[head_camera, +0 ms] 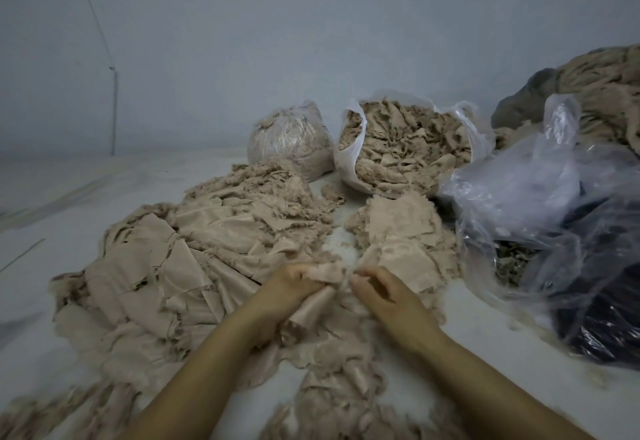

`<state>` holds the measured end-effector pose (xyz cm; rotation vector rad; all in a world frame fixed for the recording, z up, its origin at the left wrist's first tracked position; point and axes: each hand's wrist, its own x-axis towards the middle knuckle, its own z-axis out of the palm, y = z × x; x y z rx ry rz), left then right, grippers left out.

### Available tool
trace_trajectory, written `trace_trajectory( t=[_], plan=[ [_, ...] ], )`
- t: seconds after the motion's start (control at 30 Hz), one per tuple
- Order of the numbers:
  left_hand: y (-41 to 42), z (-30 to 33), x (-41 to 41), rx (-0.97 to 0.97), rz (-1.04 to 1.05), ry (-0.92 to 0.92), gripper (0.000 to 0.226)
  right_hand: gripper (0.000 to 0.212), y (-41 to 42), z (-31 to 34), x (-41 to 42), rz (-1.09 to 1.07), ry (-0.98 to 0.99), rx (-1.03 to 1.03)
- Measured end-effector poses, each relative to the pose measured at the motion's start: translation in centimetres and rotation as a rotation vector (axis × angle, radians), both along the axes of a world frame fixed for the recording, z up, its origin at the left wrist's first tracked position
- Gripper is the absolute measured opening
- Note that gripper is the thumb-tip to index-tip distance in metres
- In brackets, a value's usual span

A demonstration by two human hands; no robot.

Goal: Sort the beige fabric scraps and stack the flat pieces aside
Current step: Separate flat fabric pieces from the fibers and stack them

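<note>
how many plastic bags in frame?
3 clearly: a tied bag of scraps at the back, an open bag of beige scraps right of it, and a crumpled clear bag at right holding dark material. More may be hidden among the right-hand clutter.

A plain pale grey-blue painted wall (242, 41) fills the upper half, dimly lit. A thin grey cable (90, 3) slants down it at left. Below lies a smooth white floor surface (69, 204).
</note>
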<state>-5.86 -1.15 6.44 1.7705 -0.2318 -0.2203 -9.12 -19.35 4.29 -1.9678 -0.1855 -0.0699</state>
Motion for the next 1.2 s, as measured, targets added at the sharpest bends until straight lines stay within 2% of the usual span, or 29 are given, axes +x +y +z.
trace_trajectory(
  t=[0.07,0.1,0.17,0.23,0.3,0.4,0.47,0.5,0.53,0.57,0.63,0.67,0.77,0.83,0.9,1.07,1.13,1.2],
  plan=[
    [-0.9,0.1,-0.5,0.015,-0.099,0.003,0.018,0.026,1.2,0.5,0.4,0.023,0.017,0.208],
    [-1.3,0.2,-0.6,0.001,-0.103,-0.016,0.023,0.015,1.8,0.6,0.5,-0.003,-0.004,0.311],
    [-1.3,0.0,-0.2,0.074,0.005,-0.156,0.033,0.025,2.1,0.1,1.4,-0.129,-0.058,0.426],
    [-0.3,-0.7,0.7,0.259,0.174,-0.349,0.041,0.030,1.3,0.3,2.7,-0.258,-0.112,0.421],
    [1.4,-1.2,1.4,0.347,0.281,-0.433,0.043,0.030,-0.5,1.0,4.2,-0.386,-0.140,0.392],
    [4.0,-1.6,1.7,0.432,0.272,-0.423,0.042,0.029,-3.8,2.2,6.7,-0.449,-0.104,0.249],
    [5.4,-1.9,1.1,0.501,0.189,-0.470,0.034,0.026,-5.3,2.4,7.6,-0.434,-0.026,-0.029],
    [5.9,-1.9,0.6,0.540,0.150,-0.531,0.027,0.033,-5.6,2.2,7.5,-0.478,-0.014,-0.188],
    [6.5,-1.8,0.1,0.574,0.125,-0.606,0.021,0.036,-5.6,2.0,7.0,-0.526,-0.071,-0.277],
    [7.2,-1.7,-0.3,0.606,0.106,-0.677,0.017,0.029,-5.1,1.7,6.2,-0.539,-0.195,-0.295],
    [8.6,-1.5,-1.0,0.697,0.049,-0.769,0.023,0.008,-3.5,0.5,3.9,-0.346,-0.405,-0.258],
    [9.2,-1.5,-1.2,0.760,-0.008,-0.775,0.026,0.009,-2.5,-0.4,2.6,-0.161,-0.430,-0.298],
    [10.2,-2.9,-1.3,0.950,-0.200,-0.707,0.032,0.023,0.1,-3.1,-0.3,0.358,-0.314,-0.503],
    [10.4,-4.3,-1.2,1.006,-0.218,-0.653,0.043,0.020,0.3,-3.5,-1.0,0.472,-0.251,-0.581],
    [10.1,-5.4,-1.1,0.966,-0.162,-0.635,0.042,0.011,-0.5,-2.7,-1.4,0.521,-0.177,-0.585],
    [7.8,-6.0,-0.8,0.696,-0.051,-0.574,0.032,0.004,-3.0,-0.4,-1.6,0.642,0.039,-0.719],
    [7.0,-6.2,-0.5,0.587,-0.028,-0.493,0.031,0.017,-2.7,0.4,-1.2,0.540,0.044,-0.738],
    [6.2,-6.1,-0.4,0.468,0.000,-0.416,0.030,0.029,-1.1,0.9,-0.4,0.309,-0.026,-0.634]
  ],
)
